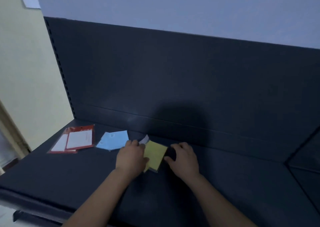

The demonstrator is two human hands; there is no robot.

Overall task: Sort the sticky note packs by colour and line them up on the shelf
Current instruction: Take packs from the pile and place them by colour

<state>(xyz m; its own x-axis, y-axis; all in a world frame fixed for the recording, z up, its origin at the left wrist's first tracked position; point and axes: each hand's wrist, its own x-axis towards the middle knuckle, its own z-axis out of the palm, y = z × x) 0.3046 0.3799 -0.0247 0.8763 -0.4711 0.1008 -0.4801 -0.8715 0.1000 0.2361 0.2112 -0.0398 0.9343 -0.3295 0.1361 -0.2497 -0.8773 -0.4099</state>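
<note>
A yellow sticky note pack [155, 155] lies flat on the dark shelf [69, 180], between my two hands. My left hand [131, 156] rests on its left edge, fingers bent over it. My right hand [184, 159] sits just to its right, fingers curled toward the pack's right edge; whether they touch it I cannot tell. A blue pack [113, 140] lies left of my left hand. Further left are the red-backed packs with white notes [74, 139], overlapping. A pale pack corner [144, 139] peeks out behind my left hand.
The shelf's dark back panel [173, 74] rises behind the packs. A slotted upright [59, 67] marks the left end, with a cream wall beyond it. Another dark shelf section [304, 168] joins at the right. The shelf's front edge runs along the lower left.
</note>
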